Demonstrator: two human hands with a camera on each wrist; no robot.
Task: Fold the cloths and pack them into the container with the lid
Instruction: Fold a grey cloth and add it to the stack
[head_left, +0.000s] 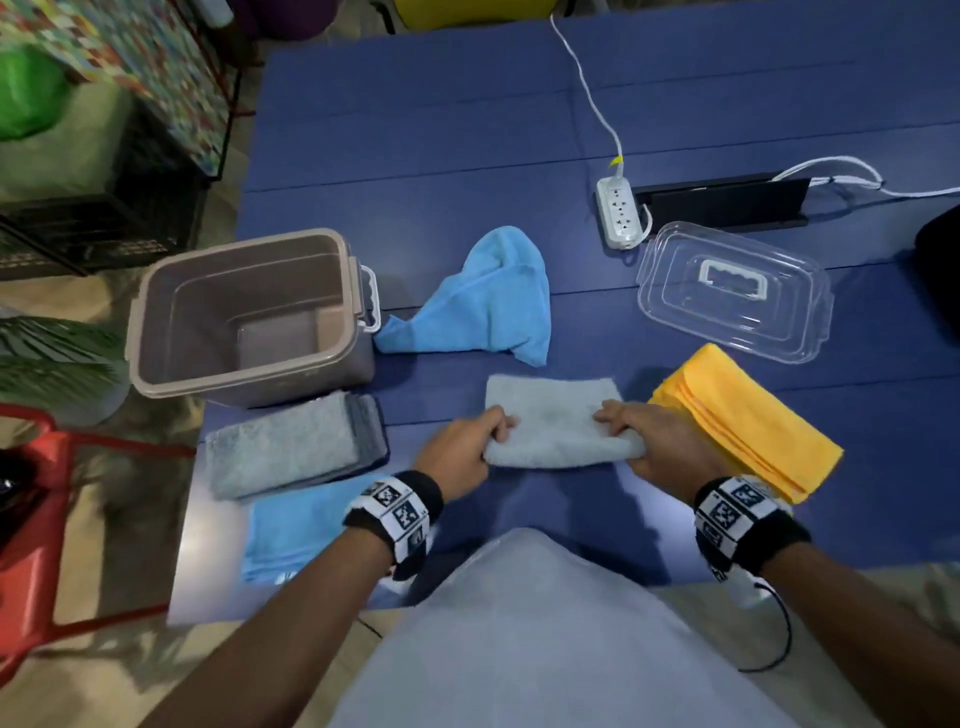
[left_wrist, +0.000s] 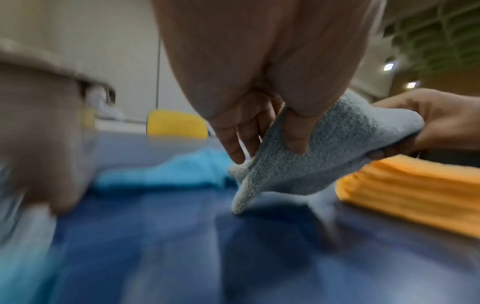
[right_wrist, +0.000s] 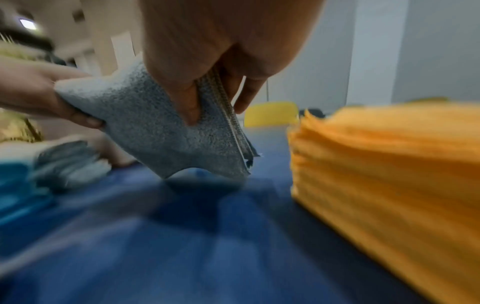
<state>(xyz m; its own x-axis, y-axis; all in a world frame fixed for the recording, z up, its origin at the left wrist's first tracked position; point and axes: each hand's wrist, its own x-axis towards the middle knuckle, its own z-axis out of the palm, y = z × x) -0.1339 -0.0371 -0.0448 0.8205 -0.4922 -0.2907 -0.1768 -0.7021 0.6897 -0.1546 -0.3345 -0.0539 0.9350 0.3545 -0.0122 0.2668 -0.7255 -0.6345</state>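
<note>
A light grey cloth (head_left: 556, 421) lies folded in front of me on the blue table. My left hand (head_left: 470, 441) pinches its near left corner and my right hand (head_left: 631, 434) pinches its near right corner, lifting that edge. In the left wrist view the grey cloth (left_wrist: 311, 156) hangs from thumb and fingers; in the right wrist view the grey cloth (right_wrist: 145, 127) shows its stacked layers. The open taupe container (head_left: 249, 312) stands at the left, its clear lid (head_left: 732, 291) at the right. A crumpled blue cloth (head_left: 488, 304) lies between them.
A folded grey cloth (head_left: 291, 444) and a folded blue cloth (head_left: 296, 525) lie near the left table edge. A folded yellow cloth (head_left: 743, 421) lies beside my right hand. A white power strip (head_left: 618, 210) with its cable and a black stand (head_left: 727, 197) sit farther back.
</note>
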